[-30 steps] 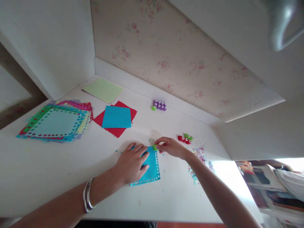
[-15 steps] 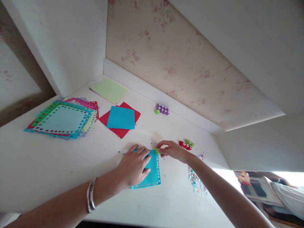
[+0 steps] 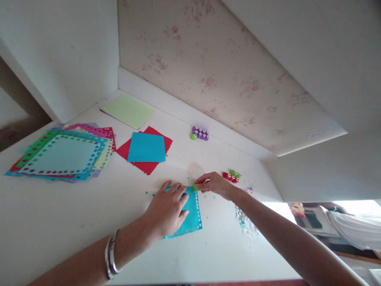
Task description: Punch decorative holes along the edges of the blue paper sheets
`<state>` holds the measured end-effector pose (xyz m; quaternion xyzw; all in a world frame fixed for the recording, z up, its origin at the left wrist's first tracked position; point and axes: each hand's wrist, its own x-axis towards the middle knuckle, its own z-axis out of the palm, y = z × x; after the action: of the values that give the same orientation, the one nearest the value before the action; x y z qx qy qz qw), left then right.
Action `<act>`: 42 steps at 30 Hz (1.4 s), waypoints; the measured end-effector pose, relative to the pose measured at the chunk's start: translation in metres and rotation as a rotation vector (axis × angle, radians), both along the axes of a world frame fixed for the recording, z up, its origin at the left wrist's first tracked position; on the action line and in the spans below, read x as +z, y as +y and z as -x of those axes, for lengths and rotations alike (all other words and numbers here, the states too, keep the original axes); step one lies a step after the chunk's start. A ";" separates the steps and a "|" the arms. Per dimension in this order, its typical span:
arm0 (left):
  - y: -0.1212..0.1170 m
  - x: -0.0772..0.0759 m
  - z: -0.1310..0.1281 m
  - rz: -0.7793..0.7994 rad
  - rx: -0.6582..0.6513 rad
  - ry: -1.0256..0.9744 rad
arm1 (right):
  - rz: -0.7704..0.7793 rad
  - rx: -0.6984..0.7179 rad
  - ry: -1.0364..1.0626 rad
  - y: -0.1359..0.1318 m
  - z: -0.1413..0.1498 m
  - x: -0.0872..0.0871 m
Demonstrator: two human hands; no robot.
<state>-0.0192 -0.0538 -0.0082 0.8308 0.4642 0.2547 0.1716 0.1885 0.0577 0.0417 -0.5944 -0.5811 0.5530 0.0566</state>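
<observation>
A blue sheet of paper [image 3: 193,214] lies on the white table, with small punched shapes along its right and lower edges. My left hand [image 3: 169,208] rests on it, palm down with fingers spread, hiding its left part. At the sheet's top right corner my right hand [image 3: 212,184] pinches a small green craft punch [image 3: 195,187], which sits over the paper's edge. Tiny blue paper bits [image 3: 147,193] are scattered around the sheet.
Punched colored sheets [image 3: 62,153] are stacked at the left. A blue square [image 3: 147,147] lies on red paper [image 3: 149,168], near pale green sheets [image 3: 127,111]. Purple punches [image 3: 201,132] stand by the wall, red ones [image 3: 229,177] at the right, above a confetti pile [image 3: 245,220].
The camera view has shifted slightly, so the stacks appear further left. My left hand stays on the blue sheet, and my right hand still holds the green punch at its corner.
</observation>
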 end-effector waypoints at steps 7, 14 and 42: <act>0.000 0.003 0.002 -0.032 0.027 -0.016 | -0.034 0.033 -0.032 0.000 0.006 0.006; -0.001 0.003 0.004 -0.070 0.015 0.008 | -0.052 0.078 -0.025 0.001 -0.002 0.004; 0.003 0.003 0.004 -0.057 0.016 0.148 | -0.689 0.186 -0.340 -0.075 -0.041 0.013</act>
<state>-0.0230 -0.0505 -0.0049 0.8480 0.4749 0.2072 0.1110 0.2292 -0.0171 0.0550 -0.5685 -0.7851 0.2221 0.1051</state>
